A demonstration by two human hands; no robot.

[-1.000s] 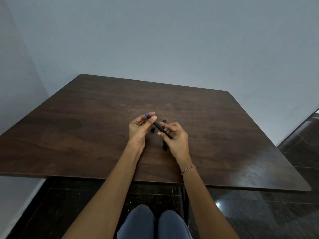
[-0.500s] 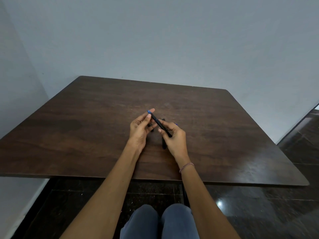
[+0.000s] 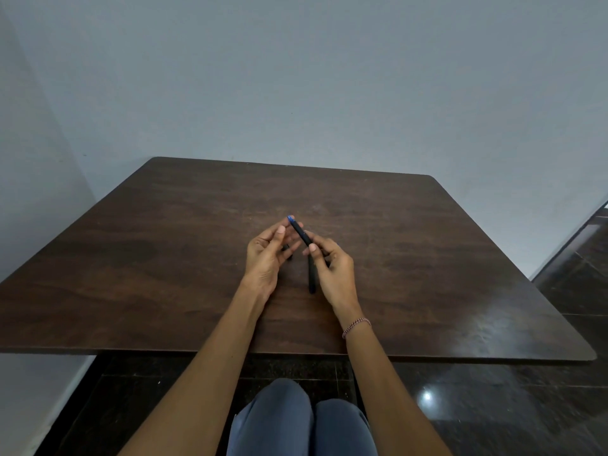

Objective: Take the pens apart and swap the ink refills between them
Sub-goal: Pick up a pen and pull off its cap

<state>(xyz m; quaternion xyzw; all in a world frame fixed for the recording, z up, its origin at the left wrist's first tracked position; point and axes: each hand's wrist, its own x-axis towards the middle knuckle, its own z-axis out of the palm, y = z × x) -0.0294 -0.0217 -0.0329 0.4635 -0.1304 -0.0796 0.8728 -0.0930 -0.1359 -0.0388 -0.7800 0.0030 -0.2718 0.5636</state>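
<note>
Pen [image 3: 300,232], black with a blue tip, held above the bench [image 3: 131,274] with its long axis slanted: blue end up, away from the body and toward the left, lower end down toward the right and buried in the grip. Pinched there between thumb and forefinger of the right hand [image 3: 334,269], grip clamped on the lower end, with most of the barrel jutting out above and left of the grip. Left hand [image 3: 266,258] just left of the barrel, grip apart, fingers loosely curved, thumb clear of the pen; contact between far fingertips and barrel not discernible. Second pen [image 3: 312,278], black, flat on the bench below the right grip, long axis running near to far, far end hidden under the fingers. Small dark piece [image 3: 288,251] on the bench beneath the left fingers, too dim to identify.
</note>
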